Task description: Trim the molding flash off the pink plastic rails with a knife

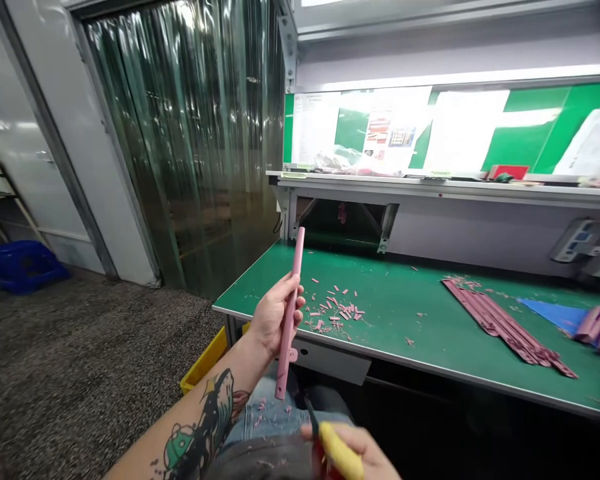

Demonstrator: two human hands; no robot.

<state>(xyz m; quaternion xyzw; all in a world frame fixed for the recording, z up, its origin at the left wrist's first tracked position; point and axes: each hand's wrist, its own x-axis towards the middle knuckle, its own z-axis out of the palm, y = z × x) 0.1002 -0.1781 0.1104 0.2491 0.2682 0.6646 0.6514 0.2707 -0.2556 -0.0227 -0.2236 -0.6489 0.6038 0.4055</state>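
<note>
My left hand (273,317) is wrapped round a long, narrow pink plastic part (299,257), held tilted above my lap near the table's front edge. The part has a small tab with a hole on its side near the lower end. Lower down, my right hand (367,448) grips a yellow-handled tool (339,452) with a dark, narrow tip and some red beneath. Motion blurs that tool, so its exact kind is unclear. Its tip is just below the pink part, apart from it. Pink scraps (337,310) lie on the table beside my left hand.
On the green table (390,333), a stack of long pink parts (505,323) lies at right, near shorter pink pieces (593,325) on a blue sheet (550,313). A shelf (430,183) crosses behind. Under the left corner is a yellow bin (205,360); a blue stool (25,267) stands far left.
</note>
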